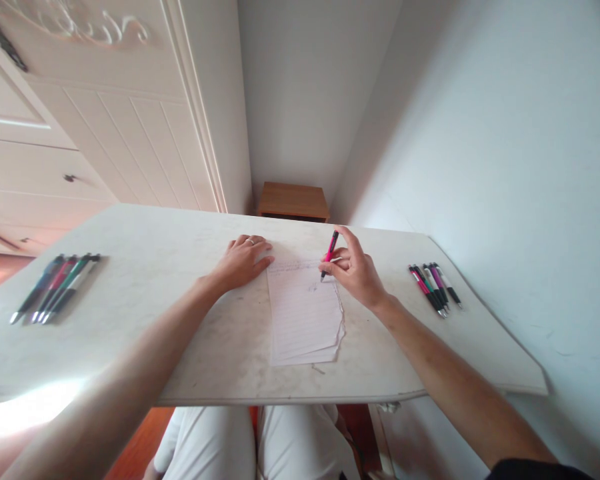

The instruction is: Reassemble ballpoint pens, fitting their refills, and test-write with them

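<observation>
My right hand point(356, 268) grips a pink and black pen point(330, 251) above the right part of some lined paper point(303, 320). The pen's tip points down at the sheet, close to a small scribble; whether it touches I cannot tell. Rows of handwriting run along the top of the paper, and its right edge is torn and ragged. Flat on the table beside the paper's upper left corner rests my left hand point(245, 261), fingers stretched out, a ring on one of them. It holds nothing.
Several pens point(55, 290) lie side by side on the left of the white table point(155, 267). Another group of pens point(434, 288) lies at the right, near the wall point(530, 200). Behind the table are a wooden stand point(293, 200) and a white cabinet point(130, 120).
</observation>
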`<state>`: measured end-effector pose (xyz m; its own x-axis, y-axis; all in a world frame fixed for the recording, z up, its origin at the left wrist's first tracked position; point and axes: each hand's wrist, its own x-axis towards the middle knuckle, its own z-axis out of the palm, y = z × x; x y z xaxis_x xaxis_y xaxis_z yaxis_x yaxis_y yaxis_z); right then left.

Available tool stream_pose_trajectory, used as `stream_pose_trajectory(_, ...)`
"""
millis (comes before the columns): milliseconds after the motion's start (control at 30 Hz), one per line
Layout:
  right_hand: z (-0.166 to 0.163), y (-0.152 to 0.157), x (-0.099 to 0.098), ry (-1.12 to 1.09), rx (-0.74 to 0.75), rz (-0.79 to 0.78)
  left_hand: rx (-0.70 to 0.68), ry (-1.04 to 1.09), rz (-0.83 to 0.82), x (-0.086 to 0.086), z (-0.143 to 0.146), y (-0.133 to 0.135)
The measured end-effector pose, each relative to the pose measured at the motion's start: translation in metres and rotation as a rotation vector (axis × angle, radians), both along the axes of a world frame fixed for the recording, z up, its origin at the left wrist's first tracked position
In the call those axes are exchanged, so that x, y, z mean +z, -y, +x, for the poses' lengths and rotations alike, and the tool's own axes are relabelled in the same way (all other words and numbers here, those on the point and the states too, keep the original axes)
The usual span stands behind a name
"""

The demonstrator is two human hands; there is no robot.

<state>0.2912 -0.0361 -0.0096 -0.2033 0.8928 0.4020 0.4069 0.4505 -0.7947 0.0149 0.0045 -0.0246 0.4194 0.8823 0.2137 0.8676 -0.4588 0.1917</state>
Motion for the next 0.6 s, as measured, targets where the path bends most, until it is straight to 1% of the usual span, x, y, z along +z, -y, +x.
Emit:
stream_pose_trajectory(67, 0.002, -0.002, 0.000, -0.021, -0.004, -0.014, -0.004, 0.008, -0.003, 0.000, 0.000, 0.000)
stream_pose_trajectory(233, 0.005, -0.007, 0.000, -0.107, -0.068, -0.031, -0.007, 0.014, -0.010, 0.000, -0.001, 0.000)
stream_pose_trajectory(400, 0.009, -0.010, 0.003, -0.148, -0.122, -0.063, 0.000, 0.007, -0.013, 0.000, 0.000, 0.000)
stream_pose_trajectory(600, 0.012, -0.014, 0.004, -0.189, -0.137, -0.086, 0.003, 0.008, -0.023, 0.002, 0.001, 0.001)
